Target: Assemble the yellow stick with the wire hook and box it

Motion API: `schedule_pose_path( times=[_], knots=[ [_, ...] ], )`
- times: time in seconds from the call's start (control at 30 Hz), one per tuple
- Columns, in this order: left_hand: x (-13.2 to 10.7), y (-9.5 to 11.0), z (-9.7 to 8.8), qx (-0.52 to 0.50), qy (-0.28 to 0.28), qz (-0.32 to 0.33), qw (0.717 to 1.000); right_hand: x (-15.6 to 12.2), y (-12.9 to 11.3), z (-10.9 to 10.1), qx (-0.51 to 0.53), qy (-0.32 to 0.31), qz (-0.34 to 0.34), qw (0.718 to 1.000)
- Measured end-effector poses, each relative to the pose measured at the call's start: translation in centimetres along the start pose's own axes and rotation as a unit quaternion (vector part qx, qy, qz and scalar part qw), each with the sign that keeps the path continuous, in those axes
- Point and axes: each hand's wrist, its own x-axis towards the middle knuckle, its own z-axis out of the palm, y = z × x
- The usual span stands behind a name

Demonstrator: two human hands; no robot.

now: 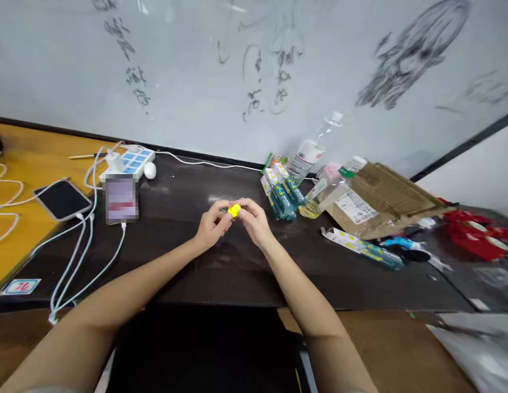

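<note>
A small yellow piece (pixel 234 210) sits at the centre of the frame, pinched between the fingertips of both hands just above the dark worktop (pixel 221 262). The left hand (pixel 210 225) is curled nearly closed, thumb and forefinger on the piece's left side; the right hand (pixel 254 219) is likewise closed on its right side, and a thin dark sliver projects leftward from the piece, its nature too small to tell. The grip rests on fingertips alone, so a slip would likely drop the piece onto the worktop, where it could roll toward the green packets (pixel 281 192) just right of the hands. Further right, a tilted clear bottle (pixel 309 153) leans over these packets and could be toppled by a wide elbow movement. At the left of the frame, white cables (pixel 79 245) trail from a power strip (pixel 129 161) past a phone (pixel 63 198) and might snag the left forearm.
</note>
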Motion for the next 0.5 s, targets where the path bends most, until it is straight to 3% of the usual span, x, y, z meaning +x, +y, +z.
schedule_pose_path(
  times=[0.5],
  knots=[
    [0.02, 0.32, 0.02, 0.003, -0.013, 0.014, 1.000, 0.11, -0.36, 0.34, -0.008, 0.024, 0.000, 1.000]
  ],
)
